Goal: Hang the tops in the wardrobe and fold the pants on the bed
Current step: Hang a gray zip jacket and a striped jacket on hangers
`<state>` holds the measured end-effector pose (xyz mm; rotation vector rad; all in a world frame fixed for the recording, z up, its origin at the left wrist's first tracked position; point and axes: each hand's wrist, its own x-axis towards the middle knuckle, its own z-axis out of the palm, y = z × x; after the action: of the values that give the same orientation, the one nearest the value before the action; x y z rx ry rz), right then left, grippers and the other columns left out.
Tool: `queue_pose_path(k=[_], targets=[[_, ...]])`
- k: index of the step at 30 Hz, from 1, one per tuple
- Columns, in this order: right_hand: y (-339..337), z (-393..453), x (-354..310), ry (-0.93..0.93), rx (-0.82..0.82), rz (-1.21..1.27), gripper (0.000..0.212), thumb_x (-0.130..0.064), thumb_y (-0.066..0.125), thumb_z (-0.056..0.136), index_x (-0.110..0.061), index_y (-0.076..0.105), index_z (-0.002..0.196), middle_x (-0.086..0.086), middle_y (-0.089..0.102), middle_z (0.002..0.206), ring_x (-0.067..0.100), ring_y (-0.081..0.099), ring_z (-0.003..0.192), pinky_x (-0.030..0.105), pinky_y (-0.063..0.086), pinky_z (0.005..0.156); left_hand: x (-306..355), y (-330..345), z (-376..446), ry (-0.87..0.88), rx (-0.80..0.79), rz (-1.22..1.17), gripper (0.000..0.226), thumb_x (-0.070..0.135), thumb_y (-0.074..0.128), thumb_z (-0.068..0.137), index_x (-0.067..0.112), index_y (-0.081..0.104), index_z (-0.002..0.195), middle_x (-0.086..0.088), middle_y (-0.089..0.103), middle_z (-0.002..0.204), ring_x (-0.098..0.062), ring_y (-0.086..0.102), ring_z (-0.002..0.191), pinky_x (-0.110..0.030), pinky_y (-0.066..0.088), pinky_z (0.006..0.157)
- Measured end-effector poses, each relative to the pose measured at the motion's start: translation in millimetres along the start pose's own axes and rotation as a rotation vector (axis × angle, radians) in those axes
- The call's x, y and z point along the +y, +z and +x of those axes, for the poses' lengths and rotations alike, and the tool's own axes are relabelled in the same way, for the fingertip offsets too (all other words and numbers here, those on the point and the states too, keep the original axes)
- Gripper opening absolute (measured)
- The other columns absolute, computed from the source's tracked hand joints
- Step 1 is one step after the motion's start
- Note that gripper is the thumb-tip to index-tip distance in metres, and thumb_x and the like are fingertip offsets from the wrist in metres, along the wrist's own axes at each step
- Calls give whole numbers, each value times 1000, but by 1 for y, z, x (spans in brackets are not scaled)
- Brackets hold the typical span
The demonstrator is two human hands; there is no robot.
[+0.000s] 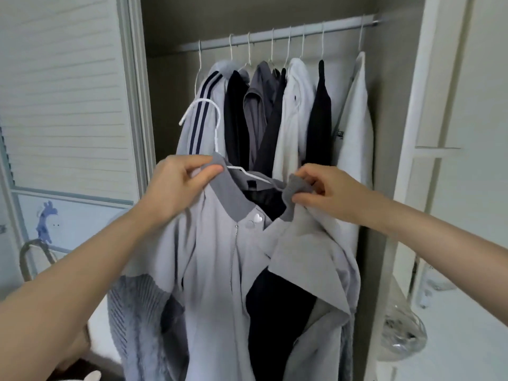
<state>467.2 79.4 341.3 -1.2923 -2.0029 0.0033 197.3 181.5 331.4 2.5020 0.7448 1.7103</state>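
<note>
Pinching jacket (220,270) collar: left hand (176,188) | right hand (330,193) | jacket hangs between, below both

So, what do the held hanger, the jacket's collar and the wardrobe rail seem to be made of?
Hanger: thin wire with a matte white coating, probably plastic over metal, judging by its slim bent hook.
Collar: darker grey ribbed knit; fine ribs show, unlike the smooth light grey jacket body.
Rail: looks like metal, pale and slightly glossy, though paint cannot be excluded.
</note>
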Motion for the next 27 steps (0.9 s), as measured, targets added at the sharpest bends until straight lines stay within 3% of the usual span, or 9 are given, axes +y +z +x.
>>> queue_pose_path(k=[3, 7, 10, 12, 14, 17, 19, 23, 27], targets=[[-18, -3, 16, 169, -65, 3, 23, -20, 78, 76, -22, 65, 94, -3, 67, 85, 14, 63, 68, 18, 46, 56, -4, -14, 4, 231, 107, 367, 36, 46, 54, 96, 17, 76, 92, 1, 60, 55, -30, 51, 50, -37, 45, 72], [-26, 2, 17, 173, -65, -84, 8, -20, 77, 77, -20, 70, 74, -2, 63, 56, 7, 55, 48, 16, 43, 47, -3, -12, 2, 501, 182, 658, 33, 39, 53, 100, 14, 71, 88, 1, 51, 47, -23, 37, 44, -37, 30, 74], [-13, 7, 9, 60, 160, 66, 12, -18, 68, 87, -22, 66, 75, -13, 62, 59, -4, 53, 53, 9, 40, 52, 6, 4, 0, 381, 107, 345, 32, 42, 54, 96, 19, 76, 92, 4, 62, 55, -20, 42, 53, -26, 34, 73], [-1, 9, 5, 8, 132, 132, 9, -18, 56, 95, -12, 61, 90, -12, 59, 69, -4, 49, 58, 12, 39, 58, 13, 7, 3, 189, 54, -7, 18, 38, 60, 93, 29, 75, 100, 11, 70, 70, -4, 53, 63, -18, 42, 70], [10, 7, 9, 37, 31, 75, 21, -29, 45, 100, -9, 50, 94, -2, 48, 72, 4, 43, 60, 21, 36, 59, 16, 7, 4, 37, 26, -178, 11, 33, 64, 93, 35, 75, 93, 1, 73, 77, -5, 56, 69, -26, 47, 67], [20, 6, 10, 10, -17, -86, 33, -38, 48, 96, -13, 46, 75, -5, 43, 61, 2, 38, 52, 20, 32, 53, 16, 9, 4, -46, -46, -174, 17, 40, 63, 91, 29, 76, 90, -27, 62, 74, -18, 46, 65, -37, 44, 63], [26, 10, 5, -25, -2, -56, 39, -36, 52, 95, -10, 44, 68, -6, 39, 56, 3, 36, 49, 19, 30, 50, 19, 13, 3, -36, -123, -189, 26, 47, 60, 88, 27, 75, 93, -28, 60, 73, -23, 45, 64, -44, 44, 62], [11, 20, 5, -32, 106, 70, 36, -25, 53, 97, 4, 53, 76, 2, 44, 64, 6, 40, 58, 23, 31, 55, 2, -2, 7, -39, -217, -78, 39, 53, 60, 84, 22, 71, 106, -18, 69, 84, -32, 63, 78, -41, 50, 78], [-16, 22, 12, -16, 247, 47, 35, -18, 49, 99, 11, 53, 79, 2, 43, 64, 3, 37, 56, 17, 29, 54, -27, -22, 4, -76, -155, -5, 22, 52, 54, 85, 33, 66, 85, 15, 65, 71, -3, 55, 67, -25, 41, 66]])
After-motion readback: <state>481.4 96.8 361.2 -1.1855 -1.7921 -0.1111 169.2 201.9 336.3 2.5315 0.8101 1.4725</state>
